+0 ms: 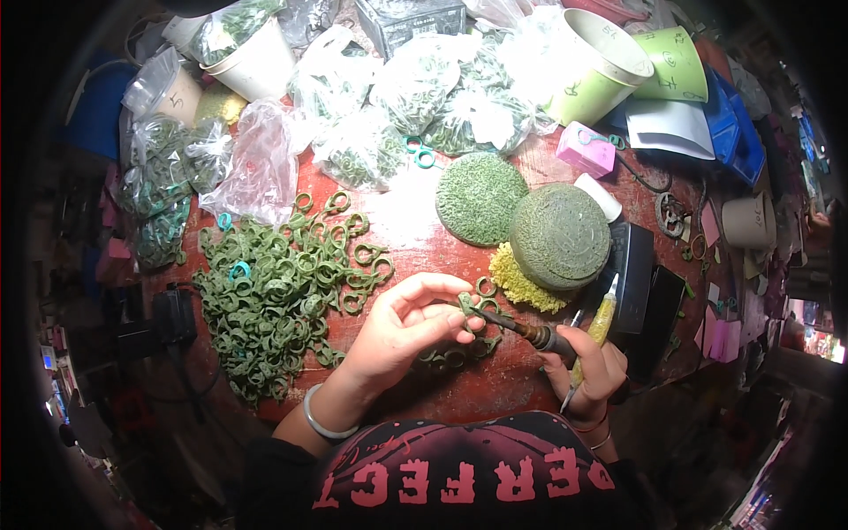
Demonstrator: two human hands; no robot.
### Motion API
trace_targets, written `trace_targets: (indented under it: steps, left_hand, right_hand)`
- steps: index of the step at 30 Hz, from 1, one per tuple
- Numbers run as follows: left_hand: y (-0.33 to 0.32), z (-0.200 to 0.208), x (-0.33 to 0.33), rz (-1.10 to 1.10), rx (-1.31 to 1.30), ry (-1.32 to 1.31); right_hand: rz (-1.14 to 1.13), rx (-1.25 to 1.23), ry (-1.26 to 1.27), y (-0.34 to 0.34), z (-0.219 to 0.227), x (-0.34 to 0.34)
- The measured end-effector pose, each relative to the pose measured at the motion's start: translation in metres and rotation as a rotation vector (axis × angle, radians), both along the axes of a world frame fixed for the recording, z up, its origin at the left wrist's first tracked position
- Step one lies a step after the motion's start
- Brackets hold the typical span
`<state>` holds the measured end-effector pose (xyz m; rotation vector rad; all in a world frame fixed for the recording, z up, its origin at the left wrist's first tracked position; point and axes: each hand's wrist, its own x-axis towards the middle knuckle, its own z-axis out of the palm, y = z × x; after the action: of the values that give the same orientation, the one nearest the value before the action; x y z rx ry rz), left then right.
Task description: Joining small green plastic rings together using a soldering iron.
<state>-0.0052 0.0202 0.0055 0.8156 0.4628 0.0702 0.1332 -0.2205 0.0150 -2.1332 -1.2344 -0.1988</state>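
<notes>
My left hand (393, 331) pinches a small green ring (466, 303) between thumb and fingertips. My right hand (590, 375) grips a soldering-iron-like heated pen (521, 329), its thin tip at the ring. A slim tool with a yellow handle (604, 320) is also tucked in that hand, pointing up. Left of my hands a large heap of green rings (265, 305) spreads over the red table (402, 225). A few more rings (455, 355) lie beneath my fingers, partly hidden. Beyond my right hand, a round dark-green block (561, 234) rests on a yellow crumbly piece (527, 284), beside a green textured disc (480, 199).
Clear plastic bags of green pieces (415, 88) crowd the far side. A pale green bucket (605, 57) stands at the far right, near a pink block (585, 152). A black box (629, 278) sits to the right; teal-handled scissors (424, 157) lie by the bags.
</notes>
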Motion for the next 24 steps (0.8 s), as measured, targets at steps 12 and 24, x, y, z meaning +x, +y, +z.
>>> trace_targets:
  steps: [12, 24]
  left_hand:
    - [0.0000, 0.0003, 0.0003, 0.000, -0.020, -0.013]
    - [0.0009, -0.0004, -0.0006, 0.005, -0.010, -0.009]
  right_hand:
    - [0.001, -0.047, -0.002, 0.0000, 0.0021, -0.0010]
    - [-0.044, 0.059, -0.009, -0.0035, -0.0007, -0.0001]
